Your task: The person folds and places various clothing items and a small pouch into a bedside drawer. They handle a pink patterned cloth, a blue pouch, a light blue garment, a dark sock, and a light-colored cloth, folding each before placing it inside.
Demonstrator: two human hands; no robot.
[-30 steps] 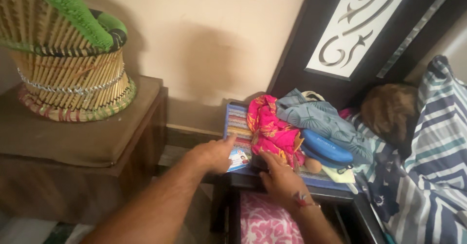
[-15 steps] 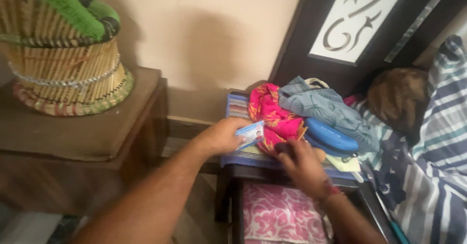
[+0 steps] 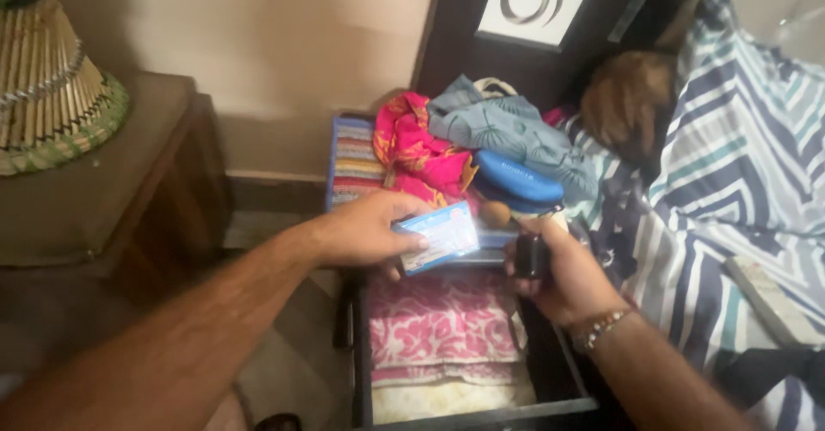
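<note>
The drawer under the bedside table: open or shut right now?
Open. The drawer is pulled out below the tabletop, so the folded pink-and-white cloth inside shows from above.

Bedside stand (image 3: 344, 152) bears striped mat (image 3: 354, 160), clothes (image 3: 417, 152).

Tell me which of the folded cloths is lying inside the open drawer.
The pink-and-white flowered cloth; the bright pink cloth and grey-blue leafy cloth sit piled on top of the bedside table.
</note>
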